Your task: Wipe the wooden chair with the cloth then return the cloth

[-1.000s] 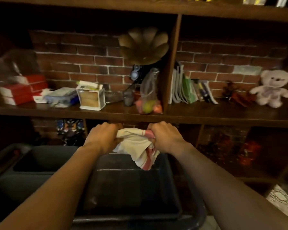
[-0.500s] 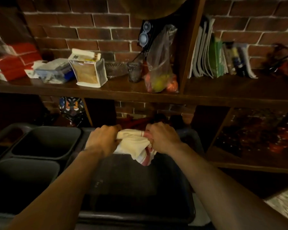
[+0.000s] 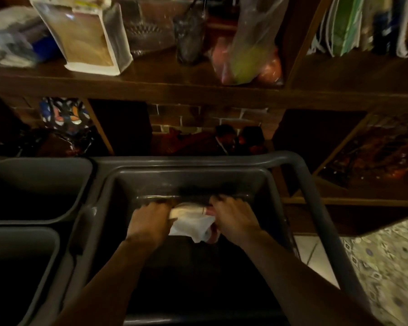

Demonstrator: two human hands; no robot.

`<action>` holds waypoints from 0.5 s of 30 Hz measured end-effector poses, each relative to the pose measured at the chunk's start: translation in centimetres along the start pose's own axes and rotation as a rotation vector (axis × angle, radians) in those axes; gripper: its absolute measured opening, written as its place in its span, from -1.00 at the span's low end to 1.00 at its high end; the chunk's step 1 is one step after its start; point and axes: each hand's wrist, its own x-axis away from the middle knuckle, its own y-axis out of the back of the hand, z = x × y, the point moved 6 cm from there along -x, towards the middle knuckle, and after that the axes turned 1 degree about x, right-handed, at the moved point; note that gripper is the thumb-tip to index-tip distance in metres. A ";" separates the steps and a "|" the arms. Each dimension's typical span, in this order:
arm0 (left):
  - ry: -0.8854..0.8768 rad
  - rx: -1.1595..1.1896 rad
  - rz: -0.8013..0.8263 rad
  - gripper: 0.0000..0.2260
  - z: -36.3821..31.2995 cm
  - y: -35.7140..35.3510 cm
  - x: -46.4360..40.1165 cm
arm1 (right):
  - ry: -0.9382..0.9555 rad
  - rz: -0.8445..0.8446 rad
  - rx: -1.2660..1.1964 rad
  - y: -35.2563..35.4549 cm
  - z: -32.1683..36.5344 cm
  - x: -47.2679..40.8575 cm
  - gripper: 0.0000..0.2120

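A cream cloth (image 3: 190, 225) with red stripes is bunched between both hands, deep inside a dark grey plastic bin (image 3: 292, 184) on a cart. My left hand (image 3: 150, 221) grips the cloth's left end. My right hand (image 3: 233, 218) grips its right end, where the red stripes show. Both fists are closed on the fabric, close to the bin's far wall. The wooden chair is out of view.
Two more grey bins (image 3: 40, 187) sit to the left. A dark wooden shelf (image 3: 174, 88) stands behind the cart, with a box (image 3: 85, 36), a plastic bag of fruit (image 3: 250, 55) and books (image 3: 353, 24). Patterned tile floor (image 3: 382, 267) lies to the right.
Both hands have gone down with the cloth from above the bin's rim into the bin. The view has tilted downward and moved closer to the cart.
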 end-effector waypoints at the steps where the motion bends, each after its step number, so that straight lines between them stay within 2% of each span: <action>1: 0.000 -0.012 0.030 -0.72 0.4 -1.2 -0.1 | -0.003 0.001 0.005 -1.2 0.2 -0.1 -0.45; 3: -0.018 -0.035 0.097 -0.73 1.1 -3.4 -0.1 | 0.008 0.009 -0.011 -3.6 0.5 -0.2 -0.53; 5: -0.036 -0.018 0.190 -0.65 1.5 -5.0 0.5 | 0.017 0.090 -0.061 -5.8 0.6 0.3 -0.56; 9: -0.075 0.034 0.369 -0.34 3.3 -6.9 1.7 | 0.048 0.284 -0.084 -8.4 1.5 1.1 -0.25; 12: -0.083 0.037 0.368 -0.23 4.2 -6.2 1.9 | 0.032 0.273 -0.083 -7.7 2.3 1.7 -0.16; 15: -0.073 0.012 0.300 -0.28 4.6 -4.4 1.5 | -0.011 0.195 -0.082 -5.6 2.7 2.1 -0.18</action>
